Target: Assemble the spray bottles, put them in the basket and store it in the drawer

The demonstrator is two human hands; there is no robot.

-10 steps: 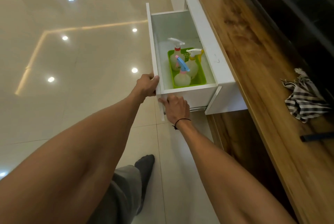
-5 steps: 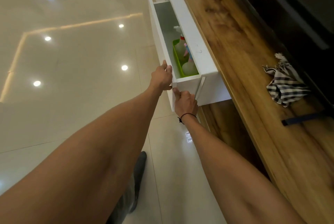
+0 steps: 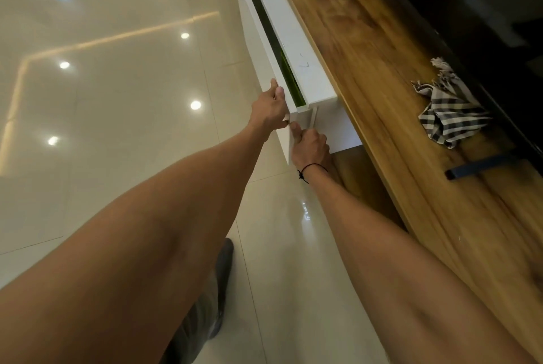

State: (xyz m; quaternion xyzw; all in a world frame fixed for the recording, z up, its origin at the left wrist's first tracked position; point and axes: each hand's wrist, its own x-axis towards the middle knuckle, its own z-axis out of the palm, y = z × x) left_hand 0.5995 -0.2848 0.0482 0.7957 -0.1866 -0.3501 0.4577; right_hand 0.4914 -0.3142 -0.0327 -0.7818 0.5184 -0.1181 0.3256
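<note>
While my left hand (image 3: 271, 109) curls over the top corner of the drawer (image 3: 258, 37) front, thumb on the outer face and fingertips hooked on the upper edge, my right hand (image 3: 310, 144) grips the lower part of the same front just beneath it, fingers wrapped round the bottom edge. Both holds are closed on the panel.

The drawer stands nearly shut. Only a narrow slot shows between its front and the white cabinet (image 3: 296, 49) top. Through that slot I see a thin green strip, which I take to be the basket (image 3: 289, 81); the spray bottles are hidden, so I cannot confirm how they stand.

Outward from there: a wooden counter (image 3: 396, 84) runs along the right, with a checked cloth (image 3: 449, 116) lying well apart from the drawer, and glossy floor tiles (image 3: 117, 99) to the left.

Risks noted. My left fingertips lie on the closing edge and could be pinched when the gap shuts, unless shifted to the face. A tall bottle nozzle could catch under the cabinet top and stop the drawer short. A hard push could tip the bottles inside.
</note>
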